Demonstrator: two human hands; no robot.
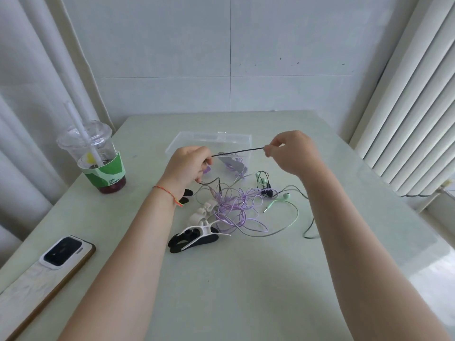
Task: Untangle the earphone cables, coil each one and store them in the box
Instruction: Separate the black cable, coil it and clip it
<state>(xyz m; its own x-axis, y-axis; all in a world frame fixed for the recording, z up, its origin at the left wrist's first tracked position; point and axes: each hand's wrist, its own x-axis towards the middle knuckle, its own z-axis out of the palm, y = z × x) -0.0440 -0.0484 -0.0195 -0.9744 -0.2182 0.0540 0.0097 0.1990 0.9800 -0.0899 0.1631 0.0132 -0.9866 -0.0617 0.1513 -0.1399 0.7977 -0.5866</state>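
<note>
1. A black cable (237,152) is held taut in the air at the centre of the frame, stretched between both hands above the table.
2. One end of that stretch is gripped inside the curled fingers of the left hand (188,166), left of centre; a red string bracelet (167,191) is worn on that wrist.
3. The other end is pinched between thumb and fingertip of the right hand (290,150), right of centre and slightly higher.
4. From under the left hand the black cable is seen dropping into a tangle of earphone cables (236,207) lying on the table just below the hands; purple, mint green and grey-black strands are mixed there.
5. A green jack plug (267,209) is seen at the tangle's right edge, with earbuds just above it.
6. White and black cable winders (197,235) are laid at the tangle's lower left, touching it.
7. A clear plastic box (211,141) is placed behind the hands, open; a coiled purple cable on a winder appears to lie inside.
8. All of this is borne by a pale green table (234,279).
9. A lidded drink cup (98,156) with a straw is stood at the left edge; a phone (49,267) is laid face down at lower left.
10. A white tiled wall (221,57) is seen behind, with pale curtains (29,82) at left and vertical white ribs at right.
</note>
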